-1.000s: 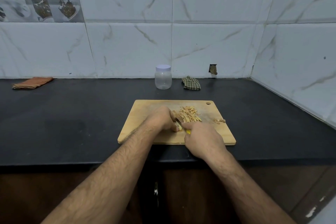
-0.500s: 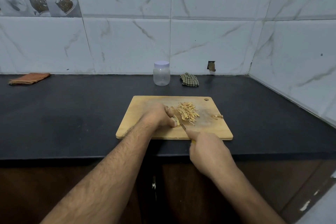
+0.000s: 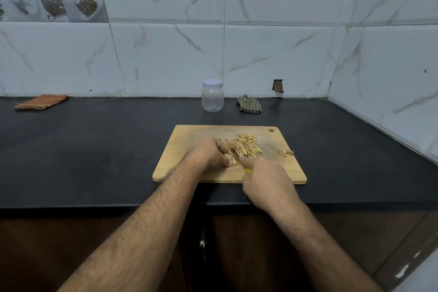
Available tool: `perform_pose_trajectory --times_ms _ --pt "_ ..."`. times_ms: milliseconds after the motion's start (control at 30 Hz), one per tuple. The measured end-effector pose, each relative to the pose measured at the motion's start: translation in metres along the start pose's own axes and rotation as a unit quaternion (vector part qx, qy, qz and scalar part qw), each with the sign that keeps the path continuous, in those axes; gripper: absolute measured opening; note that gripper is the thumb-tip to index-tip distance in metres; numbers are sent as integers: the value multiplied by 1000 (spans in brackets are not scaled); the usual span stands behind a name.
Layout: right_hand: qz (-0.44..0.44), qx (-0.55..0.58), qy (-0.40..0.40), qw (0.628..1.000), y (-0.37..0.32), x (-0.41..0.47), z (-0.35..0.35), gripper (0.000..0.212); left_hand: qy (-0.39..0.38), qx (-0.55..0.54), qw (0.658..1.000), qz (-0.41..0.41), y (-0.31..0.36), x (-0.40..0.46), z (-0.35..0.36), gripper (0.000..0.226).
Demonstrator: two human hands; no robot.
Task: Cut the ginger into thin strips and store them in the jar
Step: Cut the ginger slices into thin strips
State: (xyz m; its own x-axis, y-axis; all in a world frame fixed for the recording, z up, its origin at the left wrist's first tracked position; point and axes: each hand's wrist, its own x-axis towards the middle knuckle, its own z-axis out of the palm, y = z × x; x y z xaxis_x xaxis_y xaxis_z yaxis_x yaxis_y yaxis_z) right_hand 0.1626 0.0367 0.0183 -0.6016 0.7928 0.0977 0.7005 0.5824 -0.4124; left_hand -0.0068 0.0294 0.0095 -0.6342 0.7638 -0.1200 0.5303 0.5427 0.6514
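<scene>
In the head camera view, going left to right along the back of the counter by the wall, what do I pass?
Orange folded cloth → clear jar with lilac lid → green checked cloth.

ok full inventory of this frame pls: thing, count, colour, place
cutting board: 1, light wood, near edge of the counter
ginger strips: 1 pile, pale yellow, middle of the board
ginger piece: 1, tan, under the left fingertips
ginger scraps: 1 small clump, tan, right side of the board
knife: 1, yellow handle, mostly hidden in the right hand
jar: 1, clear with pale lid on, by the wall
checked cloth: 1, green, right of the jar
folded cloth: 1, orange-brown, far left
counter: 1, black
left hand: 1, pinning the ginger
right hand: 1, gripping the knife
</scene>
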Motion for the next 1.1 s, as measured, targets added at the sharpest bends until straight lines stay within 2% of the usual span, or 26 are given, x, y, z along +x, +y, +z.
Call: perform_pose_trajectory --times_ms 500,700,800,1100 --pt "9 -24 -50 998 -14 13 -4 59 5 -13 1000 4 1 -2 1 42" --pt "-15 -20 -57 998 -3 -15 2 54 9 -7 1000 9 1 -2 0 36" --pt "-9 -4 -43 999 11 -29 2 48 7 -2 1000 5 1 -2 0 38" --pt "0 -15 -24 1000 5 -12 2 56 2 -18 1000 -1 2 -6 0 37"
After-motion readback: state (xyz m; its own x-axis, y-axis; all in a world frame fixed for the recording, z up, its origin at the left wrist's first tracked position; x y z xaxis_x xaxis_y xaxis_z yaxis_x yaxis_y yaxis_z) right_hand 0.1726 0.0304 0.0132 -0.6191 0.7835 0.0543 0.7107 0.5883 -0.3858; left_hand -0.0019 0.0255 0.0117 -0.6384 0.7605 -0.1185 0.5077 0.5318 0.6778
